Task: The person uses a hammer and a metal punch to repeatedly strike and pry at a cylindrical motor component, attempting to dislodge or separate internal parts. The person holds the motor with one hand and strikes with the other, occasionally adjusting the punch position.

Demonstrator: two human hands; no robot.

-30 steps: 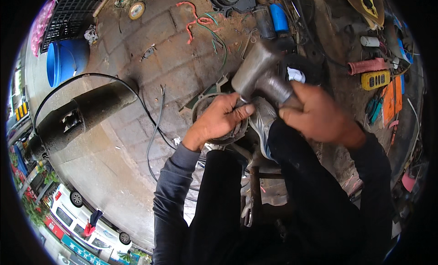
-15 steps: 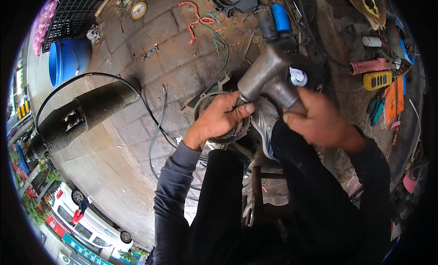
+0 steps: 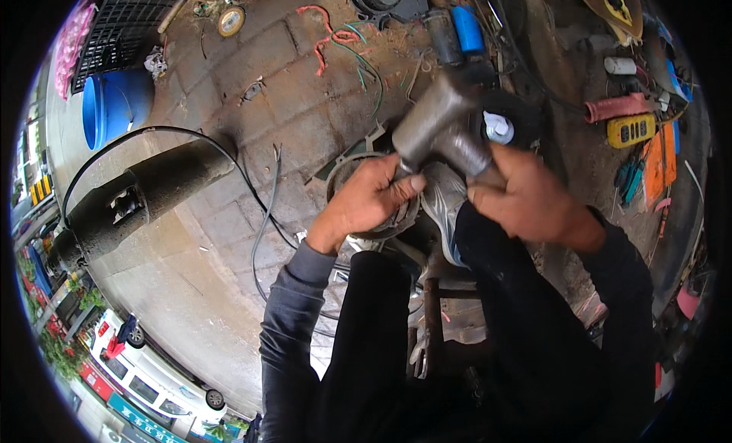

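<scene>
Both hands are engaged over a round metal housing [image 3: 395,226] on the brick floor [image 3: 305,123], set between the person's legs, apparently to keep it within close reach. The left hand [image 3: 370,195] pinches a short metal rod [image 3: 406,168] between thumb and forefinger, its other fingers curled; the rod's lower end is hidden. The grip appears chosen to steady the rod while leaving its top exposed. The right hand [image 3: 530,195] is closed round the handle of a heavy hammer [image 3: 436,121], gripped near the head, probably for control over a short swing. The hammer's face sits at the rod's top; contact cannot be confirmed. A grey shoe [image 3: 444,199] stands just beside the housing, possibly as a brace; whether it touches cannot be told. A dark tube [image 3: 175,172] lies across the left edge of the brick floor, well apart from the hands, with a blue bucket [image 3: 118,107] beyond it. To the right, a yellow control box [image 3: 631,130] lies among loose tools, seemingly set aside.
</scene>
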